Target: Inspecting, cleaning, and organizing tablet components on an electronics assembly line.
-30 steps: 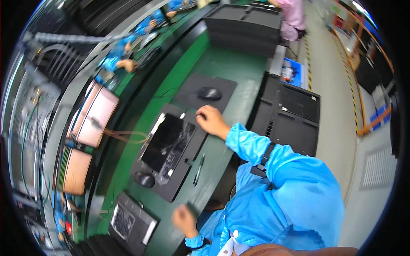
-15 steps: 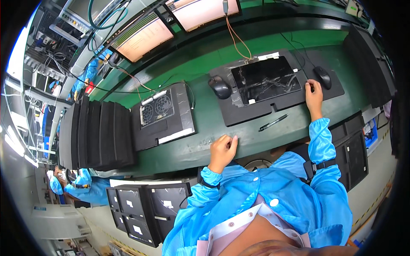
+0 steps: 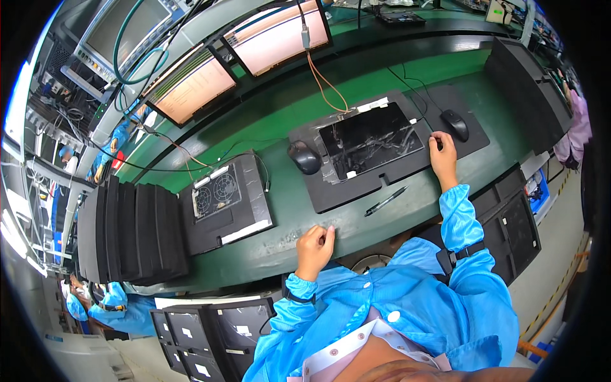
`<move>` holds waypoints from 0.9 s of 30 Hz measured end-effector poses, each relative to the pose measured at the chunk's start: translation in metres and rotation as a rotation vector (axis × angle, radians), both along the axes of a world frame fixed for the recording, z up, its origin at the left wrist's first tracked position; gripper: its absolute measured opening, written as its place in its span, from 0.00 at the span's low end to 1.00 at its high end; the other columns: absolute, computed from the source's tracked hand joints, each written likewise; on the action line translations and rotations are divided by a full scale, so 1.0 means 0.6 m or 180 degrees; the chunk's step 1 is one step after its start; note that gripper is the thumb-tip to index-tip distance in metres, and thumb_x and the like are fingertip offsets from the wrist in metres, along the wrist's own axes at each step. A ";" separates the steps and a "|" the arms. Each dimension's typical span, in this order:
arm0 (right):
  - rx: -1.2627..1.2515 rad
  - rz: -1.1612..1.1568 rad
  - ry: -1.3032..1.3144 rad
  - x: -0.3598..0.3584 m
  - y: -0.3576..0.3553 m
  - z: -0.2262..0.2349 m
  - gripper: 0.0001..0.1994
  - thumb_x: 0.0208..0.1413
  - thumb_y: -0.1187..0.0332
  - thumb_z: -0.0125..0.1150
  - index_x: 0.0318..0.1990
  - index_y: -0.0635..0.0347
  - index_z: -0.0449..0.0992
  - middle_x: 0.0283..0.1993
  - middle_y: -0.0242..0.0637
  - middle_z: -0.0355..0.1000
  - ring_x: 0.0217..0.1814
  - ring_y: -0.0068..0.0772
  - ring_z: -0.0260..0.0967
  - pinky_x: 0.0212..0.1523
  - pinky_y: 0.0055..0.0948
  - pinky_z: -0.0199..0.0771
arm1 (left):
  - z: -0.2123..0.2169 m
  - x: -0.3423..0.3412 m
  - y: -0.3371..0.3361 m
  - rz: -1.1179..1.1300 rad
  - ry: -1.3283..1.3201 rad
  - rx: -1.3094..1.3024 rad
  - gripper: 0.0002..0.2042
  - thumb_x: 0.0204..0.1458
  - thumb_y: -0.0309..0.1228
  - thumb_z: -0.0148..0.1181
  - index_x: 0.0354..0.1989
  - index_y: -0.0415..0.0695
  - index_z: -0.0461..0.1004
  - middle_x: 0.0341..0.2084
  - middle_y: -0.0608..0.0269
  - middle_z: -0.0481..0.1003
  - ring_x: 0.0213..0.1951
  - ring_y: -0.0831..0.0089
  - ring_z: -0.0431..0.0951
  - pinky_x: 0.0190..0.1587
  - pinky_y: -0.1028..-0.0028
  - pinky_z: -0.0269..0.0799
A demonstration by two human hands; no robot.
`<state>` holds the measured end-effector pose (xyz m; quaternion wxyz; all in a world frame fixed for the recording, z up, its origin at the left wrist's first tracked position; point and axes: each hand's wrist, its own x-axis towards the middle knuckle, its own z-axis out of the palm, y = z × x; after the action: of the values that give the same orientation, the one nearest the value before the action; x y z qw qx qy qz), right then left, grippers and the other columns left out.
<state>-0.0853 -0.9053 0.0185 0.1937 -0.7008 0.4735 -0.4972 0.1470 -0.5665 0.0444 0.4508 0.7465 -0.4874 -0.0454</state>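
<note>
Our right hand (image 3: 442,153) rests fingers together on the black tray's (image 3: 356,184) edge at 2 o'clock, w/ the opened laptop (image 3: 370,138) just beside; left hand (image 3: 315,245) curls loosely, empty, on the bench (image 3: 280,235) edge at 6. Risk, imo: a careless nudge snags the orange cable (image 3: 324,86) or rolls the pen (image 3: 385,201) off.

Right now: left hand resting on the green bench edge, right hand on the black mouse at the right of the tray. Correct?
Not quite. The right hand is on the right edge of the black rectangular tray, beside the black mouse, not on it. The left hand rests on the green bench edge, as the head view shows.
</note>
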 end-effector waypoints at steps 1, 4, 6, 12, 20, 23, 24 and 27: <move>0.0060 -0.0009 -0.0006 -0.001 0.003 0.000 0.09 0.58 0.68 0.59 0.41 0.63 0.76 0.44 0.42 0.74 0.46 0.42 0.74 0.49 0.34 0.72 | 0.000 -0.002 0.003 0.0014 -0.0008 0.0037 0.17 0.53 0.29 0.64 0.16 0.39 0.67 0.13 0.57 0.65 0.15 0.61 0.65 0.19 0.65 0.57; 0.0034 0.0008 -0.0018 0.003 0.008 0.006 0.08 0.57 0.69 0.59 0.41 0.63 0.76 0.43 0.41 0.74 0.45 0.42 0.73 0.48 0.34 0.72 | -0.004 -0.002 0.004 0.0044 -0.0029 -0.0008 0.17 0.53 0.29 0.65 0.16 0.39 0.67 0.13 0.57 0.65 0.15 0.61 0.65 0.19 0.65 0.57; -0.0028 0.0071 -0.0062 0.006 0.009 0.009 0.07 0.57 0.70 0.58 0.40 0.62 0.77 0.42 0.41 0.74 0.43 0.41 0.73 0.47 0.34 0.72 | -0.009 -0.002 0.007 0.0052 0.0016 -0.0030 0.17 0.54 0.30 0.64 0.16 0.39 0.67 0.12 0.58 0.64 0.15 0.65 0.64 0.19 0.66 0.56; -0.0072 -0.0033 -0.0018 0.001 0.018 0.014 0.07 0.56 0.70 0.59 0.39 0.62 0.77 0.41 0.41 0.74 0.42 0.40 0.74 0.45 0.34 0.72 | -0.008 -0.001 0.010 0.0015 -0.0016 -0.0001 0.17 0.55 0.30 0.64 0.16 0.39 0.67 0.12 0.59 0.63 0.15 0.68 0.63 0.20 0.68 0.56; -0.0362 -0.0041 -0.0475 0.017 0.004 0.005 0.08 0.52 0.69 0.62 0.36 0.63 0.78 0.38 0.45 0.75 0.41 0.46 0.74 0.43 0.37 0.74 | -0.015 0.004 0.008 -0.0009 -0.0078 -0.0017 0.17 0.55 0.28 0.63 0.16 0.39 0.66 0.13 0.58 0.64 0.16 0.64 0.63 0.20 0.66 0.56; -0.0296 -0.0130 -0.0347 0.013 0.006 0.012 0.07 0.52 0.67 0.61 0.33 0.62 0.78 0.39 0.43 0.75 0.43 0.48 0.74 0.46 0.40 0.73 | -0.015 0.001 0.001 0.0027 0.0015 0.0018 0.17 0.56 0.28 0.62 0.16 0.38 0.65 0.13 0.59 0.63 0.16 0.68 0.62 0.21 0.68 0.55; -0.0299 -0.0168 -0.0326 0.006 0.004 0.009 0.07 0.53 0.67 0.61 0.33 0.61 0.78 0.39 0.42 0.75 0.44 0.48 0.73 0.47 0.40 0.72 | -0.014 -0.003 -0.003 0.0003 -0.0001 0.0030 0.17 0.56 0.28 0.62 0.16 0.39 0.66 0.13 0.59 0.63 0.16 0.68 0.62 0.21 0.67 0.55; -0.0228 -0.0233 -0.0227 -0.007 0.005 0.008 0.06 0.53 0.67 0.59 0.32 0.60 0.76 0.39 0.40 0.74 0.45 0.46 0.72 0.48 0.40 0.69 | -0.016 -0.005 -0.005 -0.0045 -0.0053 0.0045 0.17 0.56 0.29 0.62 0.17 0.39 0.66 0.13 0.59 0.63 0.16 0.68 0.62 0.21 0.67 0.55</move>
<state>-0.0894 -0.9023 0.0230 0.1669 -0.6713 0.4735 -0.5453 0.1443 -0.5696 0.0349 0.4411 0.7466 -0.4960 -0.0458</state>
